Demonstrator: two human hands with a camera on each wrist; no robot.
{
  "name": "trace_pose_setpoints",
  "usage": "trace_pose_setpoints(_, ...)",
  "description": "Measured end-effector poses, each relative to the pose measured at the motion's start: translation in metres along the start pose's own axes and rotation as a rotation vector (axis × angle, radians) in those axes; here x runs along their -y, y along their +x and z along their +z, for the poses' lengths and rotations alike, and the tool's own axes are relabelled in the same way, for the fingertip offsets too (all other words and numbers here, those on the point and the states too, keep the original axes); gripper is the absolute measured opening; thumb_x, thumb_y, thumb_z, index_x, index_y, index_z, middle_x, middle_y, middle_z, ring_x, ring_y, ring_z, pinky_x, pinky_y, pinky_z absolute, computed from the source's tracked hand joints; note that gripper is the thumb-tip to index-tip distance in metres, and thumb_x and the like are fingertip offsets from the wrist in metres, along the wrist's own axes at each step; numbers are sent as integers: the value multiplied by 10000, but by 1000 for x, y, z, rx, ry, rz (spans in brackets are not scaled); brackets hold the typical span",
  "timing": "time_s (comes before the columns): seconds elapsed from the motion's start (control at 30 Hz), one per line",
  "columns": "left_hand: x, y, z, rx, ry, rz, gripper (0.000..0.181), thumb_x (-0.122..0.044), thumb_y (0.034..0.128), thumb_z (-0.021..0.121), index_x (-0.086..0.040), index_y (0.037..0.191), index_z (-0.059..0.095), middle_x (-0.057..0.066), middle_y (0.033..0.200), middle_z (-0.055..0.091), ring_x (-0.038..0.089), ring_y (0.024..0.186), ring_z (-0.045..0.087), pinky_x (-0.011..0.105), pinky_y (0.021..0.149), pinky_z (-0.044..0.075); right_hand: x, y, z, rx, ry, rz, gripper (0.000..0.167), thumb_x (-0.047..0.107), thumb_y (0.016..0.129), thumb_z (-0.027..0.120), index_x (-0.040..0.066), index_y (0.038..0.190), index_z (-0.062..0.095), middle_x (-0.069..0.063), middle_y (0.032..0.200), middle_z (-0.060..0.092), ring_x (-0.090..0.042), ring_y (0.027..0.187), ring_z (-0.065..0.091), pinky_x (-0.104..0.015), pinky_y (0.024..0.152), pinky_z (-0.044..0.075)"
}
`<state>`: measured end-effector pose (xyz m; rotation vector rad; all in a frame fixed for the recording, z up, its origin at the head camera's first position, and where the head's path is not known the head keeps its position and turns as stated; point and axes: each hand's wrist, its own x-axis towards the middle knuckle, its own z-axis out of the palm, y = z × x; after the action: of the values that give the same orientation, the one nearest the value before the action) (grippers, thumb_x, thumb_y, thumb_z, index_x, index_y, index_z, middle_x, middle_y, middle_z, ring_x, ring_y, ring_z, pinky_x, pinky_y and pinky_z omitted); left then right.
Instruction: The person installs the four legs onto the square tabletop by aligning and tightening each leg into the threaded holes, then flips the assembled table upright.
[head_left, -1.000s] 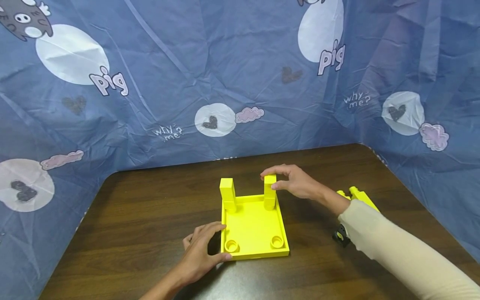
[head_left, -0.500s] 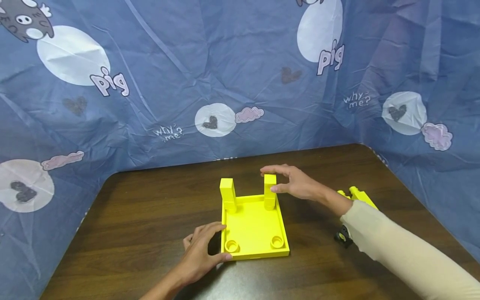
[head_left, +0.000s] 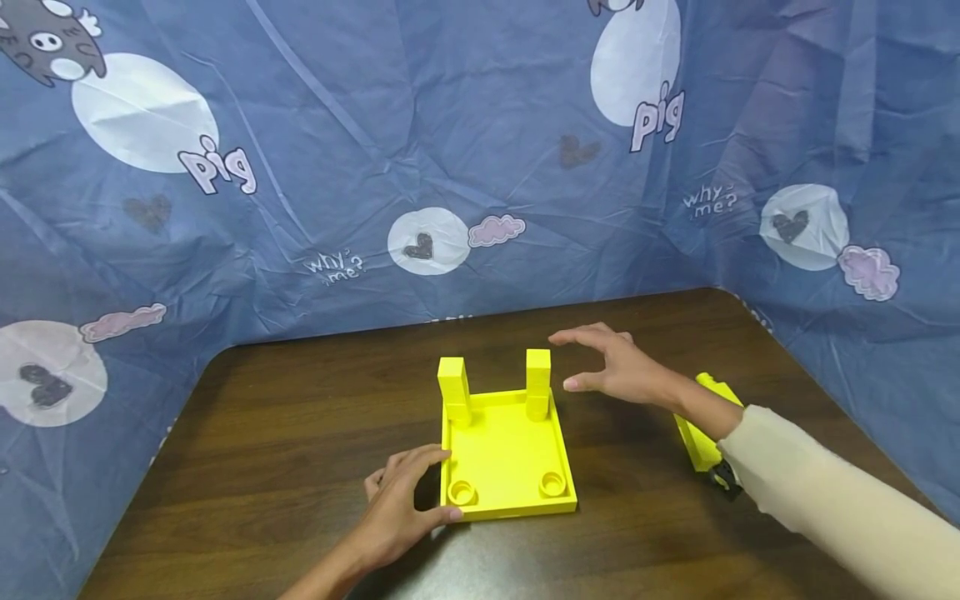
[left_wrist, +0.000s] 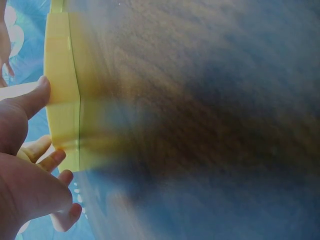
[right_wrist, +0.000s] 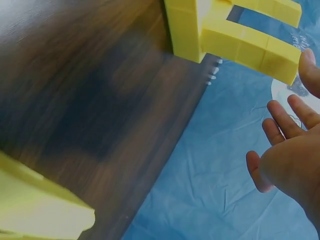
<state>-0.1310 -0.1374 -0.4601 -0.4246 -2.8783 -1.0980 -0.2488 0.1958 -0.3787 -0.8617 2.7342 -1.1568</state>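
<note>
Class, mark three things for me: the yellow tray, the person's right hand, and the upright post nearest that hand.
Yellow tray [head_left: 507,462]: head view, on the bare middle of its floor.
Right hand [head_left: 618,367]: head view, on the middle of the hand.
Upright post [head_left: 537,381]: head view, on its camera-facing side.

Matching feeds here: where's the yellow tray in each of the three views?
Head: yellow tray, lower half, just right of centre.
Left wrist: yellow tray, upper left, beside the left hand.
Right wrist: yellow tray, top edge, right of centre, cut off.
Shared landmark: blue cloth behind the table.
</note>
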Motion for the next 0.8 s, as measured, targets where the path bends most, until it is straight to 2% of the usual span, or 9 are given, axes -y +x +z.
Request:
trace_pose_setpoints(0.13, 0, -1, -1, 3, -5, 0, 681, -362, 680, 843, -172, 1280, 584, 12, 1361, 541, 226, 1210, 416, 510, 873, 173, 1, -9, -2, 8, -82, -27, 631, 194, 790, 799, 146, 1361, 534, -40, 1358, 540, -247, 1258, 396, -539, 984, 158)
trace_pose_setpoints(0.53, 0, -1, -1, 15, -23, -2, 678, -359, 687, 841, -167, 1282, 581, 19, 1364, 538, 229, 1217, 415, 519, 887, 163, -2, -41, -16, 55, -236, -28, 621, 169, 772, 813, 161, 1335, 552, -16, 1345, 548, -215, 1231, 411, -520, 946, 169)
trace_pose_setpoints(0.8, 0, 0, -1, 13, -13, -3, 674, -362, 688, 843, -171, 1280, 583, 23, 1364, 537, 235, 1217, 416, 534, 895, 160, -7, -55, -19, 60, -294, -40, 616, 154, 749, 826, 159, 1310, 572, -6, 1322, 562, -207, 1213, 426, -491, 917, 188)
